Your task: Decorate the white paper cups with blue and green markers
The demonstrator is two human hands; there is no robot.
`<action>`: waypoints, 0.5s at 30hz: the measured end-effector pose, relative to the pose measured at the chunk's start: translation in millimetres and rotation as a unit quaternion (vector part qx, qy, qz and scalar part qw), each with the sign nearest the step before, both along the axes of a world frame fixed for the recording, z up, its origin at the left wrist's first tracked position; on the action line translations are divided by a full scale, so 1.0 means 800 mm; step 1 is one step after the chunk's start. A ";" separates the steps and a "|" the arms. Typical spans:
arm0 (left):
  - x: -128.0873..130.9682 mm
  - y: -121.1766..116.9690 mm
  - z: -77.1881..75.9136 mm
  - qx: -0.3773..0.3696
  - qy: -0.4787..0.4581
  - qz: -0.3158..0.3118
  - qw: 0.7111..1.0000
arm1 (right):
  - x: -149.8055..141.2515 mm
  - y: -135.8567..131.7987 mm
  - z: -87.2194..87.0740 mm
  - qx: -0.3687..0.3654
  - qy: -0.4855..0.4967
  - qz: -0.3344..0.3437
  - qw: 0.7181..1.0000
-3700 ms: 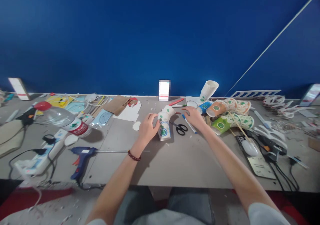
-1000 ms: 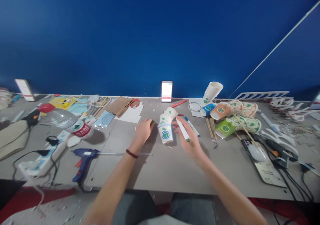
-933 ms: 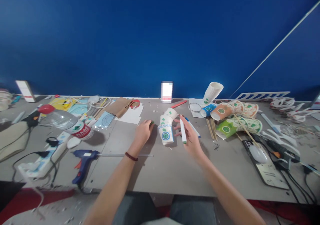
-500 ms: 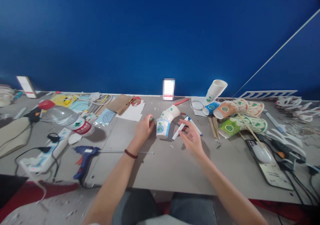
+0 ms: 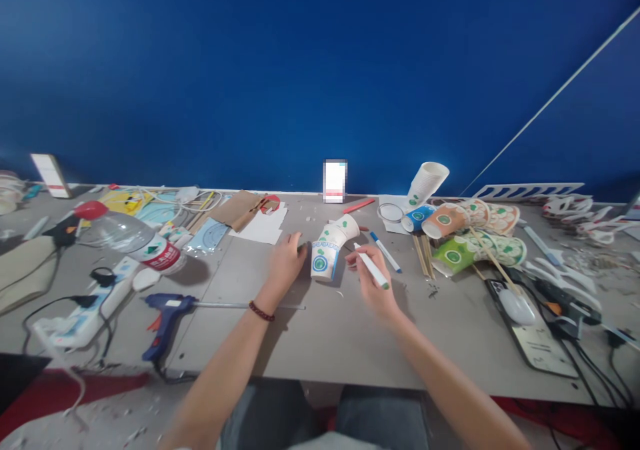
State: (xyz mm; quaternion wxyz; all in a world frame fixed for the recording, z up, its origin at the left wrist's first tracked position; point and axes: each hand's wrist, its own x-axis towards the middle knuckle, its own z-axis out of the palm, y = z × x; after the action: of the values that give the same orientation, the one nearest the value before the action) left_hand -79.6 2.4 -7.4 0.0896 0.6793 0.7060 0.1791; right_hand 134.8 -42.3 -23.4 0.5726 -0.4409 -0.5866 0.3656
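My right hand (image 5: 375,287) is closed around a white marker (image 5: 372,269) with a green end, held at a slant above the table. To its left stands a joined set of paper cups (image 5: 327,250) in white with green leaves, the lowest with a blue pattern; it bends to the right at the top. On the cups' other side my left hand (image 5: 287,260) is closed on a small dark-green piece, apparently the marker cap (image 5: 301,241). Neither hand clearly touches the cups. A blue-capped marker (image 5: 386,251) lies just beyond my right hand.
Stacked white cups (image 5: 425,185) and printed cups (image 5: 450,220) lie at the right, near wooden sticks (image 5: 424,255), a phone (image 5: 543,353) and a mouse (image 5: 517,307). On the left are a glue gun (image 5: 167,317), a water bottle (image 5: 135,240) and a power strip (image 5: 97,310).
My right hand has picked up the white marker, and my left hand now holds the small green piece. The marker's tilt has changed repeatedly, and the cups have shifted slightly.
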 end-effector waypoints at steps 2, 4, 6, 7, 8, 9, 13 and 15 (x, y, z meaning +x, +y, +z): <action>0.006 -0.003 0.000 0.028 -0.071 0.018 0.997 | 0.000 -0.001 0.003 -0.003 0.014 0.004 1.000; 0.012 -0.007 0.001 0.019 -0.139 0.007 0.990 | 0.000 -0.002 0.006 -0.007 0.020 0.015 1.000; 0.019 -0.013 0.004 -0.007 -0.189 -0.006 0.982 | 0.000 -0.001 0.008 -0.020 0.037 0.030 0.999; 0.022 -0.016 0.006 -0.019 -0.203 -0.007 0.979 | 0.000 0.000 0.008 -0.029 0.049 0.037 0.998; 0.024 -0.019 0.008 -0.033 -0.209 -0.006 0.977 | 0.000 0.001 0.008 -0.040 0.061 0.041 0.997; 0.027 -0.022 0.010 -0.045 -0.207 -0.002 0.977 | 0.000 0.002 0.008 -0.050 0.072 0.042 0.995; 0.033 -0.027 0.011 -0.070 -0.204 -0.021 0.976 | 0.002 0.005 0.008 -0.069 0.095 0.024 0.993; 0.034 -0.025 0.007 -0.066 -0.234 -0.016 0.970 | 0.005 0.003 0.012 -0.071 0.088 0.016 0.993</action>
State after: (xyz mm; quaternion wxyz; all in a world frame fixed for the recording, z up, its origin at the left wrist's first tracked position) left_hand -52.6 -17.9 -1.6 0.2994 0.6227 0.6645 0.2845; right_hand 139.1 -39.8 -14.0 0.5835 -0.4370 -0.5135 0.4527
